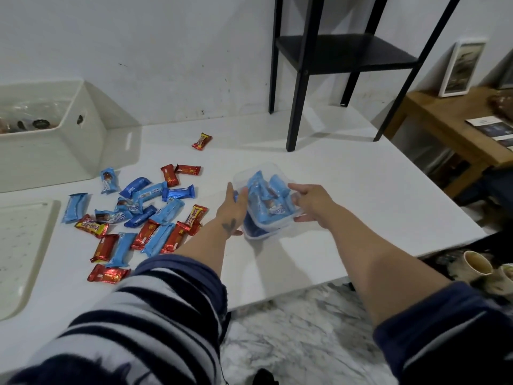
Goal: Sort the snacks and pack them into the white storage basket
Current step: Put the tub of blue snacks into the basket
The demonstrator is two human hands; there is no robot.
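Head view. Container (266, 201), clear plastic tub, sits centre frame, packed w/ light-blue wrapped snacks (270, 194) standing on end. Looks stacked on a second tub w/ dark-blue contents underneath; can't tell if nested or just resting.

Hands: left hand (231, 211) on tub's left side, fingers fairly straight along the wall, thumb low near the base; more a flat press than a wrap. Right hand (312, 202) on right side, fingers curled over the rim, thumb under at the near corner; gripping. Tub is held between both hands, touching both.

Handling (judgement): thin-walled plastic, prob. flexes if squeezed; light load, wrappers slick, no lid visible so contents can tip out if tilted. Best hold = both sides low, keep level. Lower tub may slide off if lifted as a pair.

White storage basket (83, 134) upper left of frame, well apart from the hands, some items already inside, blurred. Loose pile of snacks (144, 215), blue and red wrappers mixed, lies left of centre betw. basket and tub, just beside left forearm. One red snack (201, 141) alone, upper centre.

All on white table (361, 190).
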